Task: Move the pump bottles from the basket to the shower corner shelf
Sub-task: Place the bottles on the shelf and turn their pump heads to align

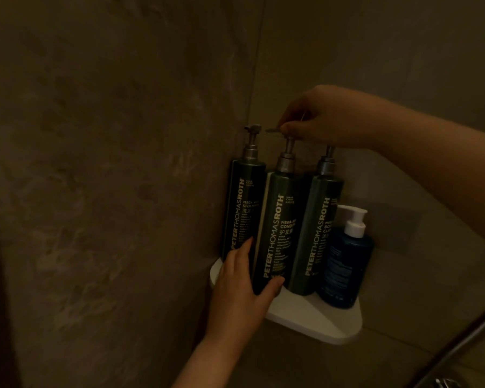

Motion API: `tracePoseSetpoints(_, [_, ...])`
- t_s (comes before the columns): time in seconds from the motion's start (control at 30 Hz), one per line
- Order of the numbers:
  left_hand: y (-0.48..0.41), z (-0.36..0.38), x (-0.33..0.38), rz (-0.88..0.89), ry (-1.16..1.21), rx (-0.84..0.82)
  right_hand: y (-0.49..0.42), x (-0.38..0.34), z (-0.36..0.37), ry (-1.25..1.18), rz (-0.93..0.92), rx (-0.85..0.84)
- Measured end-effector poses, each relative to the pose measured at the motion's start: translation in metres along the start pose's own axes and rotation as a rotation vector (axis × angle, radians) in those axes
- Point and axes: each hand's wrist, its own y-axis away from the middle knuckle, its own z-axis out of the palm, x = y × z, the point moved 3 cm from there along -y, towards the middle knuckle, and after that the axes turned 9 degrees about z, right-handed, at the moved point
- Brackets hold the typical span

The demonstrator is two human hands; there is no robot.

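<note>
Your left hand [241,287] wraps middle bottle [277,233] low at 7 o'clock, steadying; right hand [328,119] pinches its pump [275,130] at 12, likely aligning nozzle on shelf [314,320].

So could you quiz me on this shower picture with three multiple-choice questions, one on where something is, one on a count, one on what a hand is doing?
1. Where does the small blue bottle stand on the corner shelf?
A. At the right end of the row
B. Between two tall bottles
C. On the floor

2. How many tall dark green pump bottles are on the shelf?
A. One
B. Three
C. Five

3. What is the left hand doing?
A. Hanging free
B. Gripping the base of the middle bottle
C. Pressing the wall

Answers: 1 A, it sits right of the right-hand green bottle. 2 B, the left bottle, middle and right ones. 3 B, its fingers and thumb wrap the bottle's base, while the right hand pinches its pump.
</note>
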Motion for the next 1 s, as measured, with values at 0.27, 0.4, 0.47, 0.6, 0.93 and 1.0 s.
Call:
tracePoseSetpoints(0.27, [0.001,-0.003,-0.003,0.002,0.041,-0.019,0.005,0.010,-0.009,-0.215,-0.102,-0.186])
tracePoseSetpoints(0.4, [0.001,-0.004,-0.004,0.013,0.043,-0.013,0.003,0.014,-0.012,-0.204,-0.117,-0.264])
tracePoseSetpoints(0.47, [0.001,-0.004,-0.004,0.013,0.046,-0.014,0.001,0.014,-0.013,-0.187,-0.115,-0.264])
tracePoseSetpoints(0.6, [0.001,-0.004,-0.004,0.007,0.065,-0.022,-0.002,0.013,-0.015,-0.130,-0.107,-0.250])
tracePoseSetpoints(0.93, [0.002,-0.004,-0.004,0.002,0.035,-0.029,-0.007,0.017,-0.018,-0.049,-0.097,-0.224])
tracePoseSetpoints(1.0, [0.002,-0.004,-0.003,0.002,0.034,-0.027,-0.006,0.020,-0.018,-0.083,-0.100,-0.230])
